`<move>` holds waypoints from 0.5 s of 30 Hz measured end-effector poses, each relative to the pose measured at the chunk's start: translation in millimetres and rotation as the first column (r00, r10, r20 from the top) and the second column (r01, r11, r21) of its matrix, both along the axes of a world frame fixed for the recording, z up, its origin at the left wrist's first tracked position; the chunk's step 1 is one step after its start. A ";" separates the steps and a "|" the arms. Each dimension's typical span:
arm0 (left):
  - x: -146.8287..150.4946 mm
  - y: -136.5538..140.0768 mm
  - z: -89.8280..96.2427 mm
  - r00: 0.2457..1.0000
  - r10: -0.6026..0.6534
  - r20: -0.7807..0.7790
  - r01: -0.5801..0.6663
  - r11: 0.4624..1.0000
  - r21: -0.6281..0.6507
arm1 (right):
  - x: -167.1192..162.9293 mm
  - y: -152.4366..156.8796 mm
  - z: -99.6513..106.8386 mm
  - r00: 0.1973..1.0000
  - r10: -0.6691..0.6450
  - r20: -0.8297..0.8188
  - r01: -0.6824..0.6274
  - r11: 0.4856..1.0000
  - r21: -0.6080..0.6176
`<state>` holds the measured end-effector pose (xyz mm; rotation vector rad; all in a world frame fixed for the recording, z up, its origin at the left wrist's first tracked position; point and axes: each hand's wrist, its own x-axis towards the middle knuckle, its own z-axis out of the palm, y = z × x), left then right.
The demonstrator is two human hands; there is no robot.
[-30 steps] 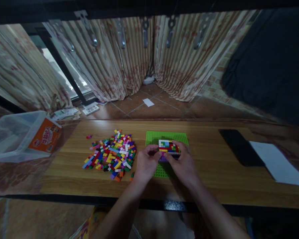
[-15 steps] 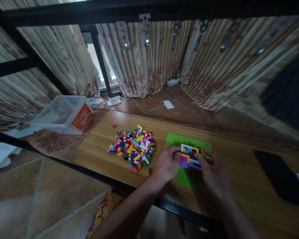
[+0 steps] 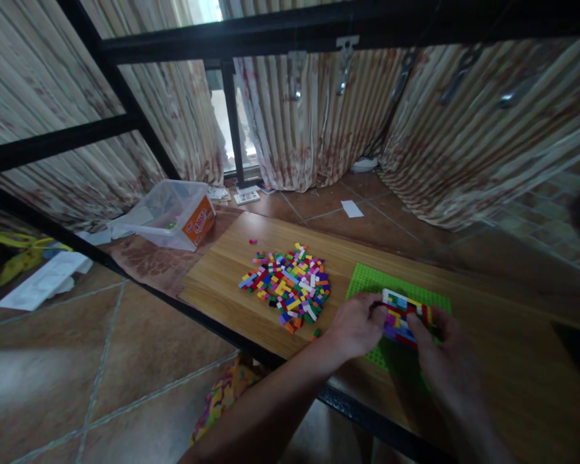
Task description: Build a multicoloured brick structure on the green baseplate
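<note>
A block build of many colours, with a white row along its far edge, is over the green baseplate. My left hand is closed at its left side, thumb and fingers pinching the edge. Around the right end wraps my right hand, its thumb lying on the top bricks. The fingers hide parts of both ends. I cannot tell whether the build touches the baseplate. To the left, a loose pile of toy bricks is spread on the wooden tabletop.
One pink-red brick lies apart behind the pile, and a green-orange one near the front edge. Beyond the table's left end stands a clear plastic bin with an orange label. A black flat object lies at the right. Dark metal bars cross above.
The view has swung left, so everything appears farther right, and more of the bin shows. Both hands keep their hold on the block build, with little visible change in grip.
</note>
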<state>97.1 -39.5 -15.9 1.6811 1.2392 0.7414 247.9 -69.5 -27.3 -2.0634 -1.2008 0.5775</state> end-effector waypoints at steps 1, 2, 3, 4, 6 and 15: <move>-0.1 -0.1 -0.5 1.000 0.004 -0.008 -0.004 1.000 -0.011 | -0.5 0.1 0.6 1.000 0.002 0.012 -0.002 1.000 -0.003; -0.4 0.0 -0.8 1.000 0.009 -0.008 -0.009 1.000 -0.022 | -0.7 0.2 1.0 1.000 0.006 0.024 -0.006 1.000 -0.006; -1.0 0.3 -1.1 1.000 0.011 0.000 -0.011 1.000 -0.029 | -0.7 0.4 1.1 0.999 0.007 0.038 -0.007 1.000 -0.010; -2.2 0.9 -1.3 1.000 0.012 0.012 -0.011 0.999 -0.030 | -0.4 0.6 0.9 0.999 0.007 0.053 -0.006 1.000 -0.016; -6.2 3.0 -0.9 0.999 0.033 0.023 -0.033 0.999 -0.019 | 1.1 1.0 -0.4 0.997 0.011 0.077 -0.009 1.000 -0.028; -58.9 27.4 12.0 0.954 0.298 -0.031 -0.290 0.944 0.156 | 11.0 4.1 -9.9 0.999 0.011 0.053 -0.009 0.999 -0.044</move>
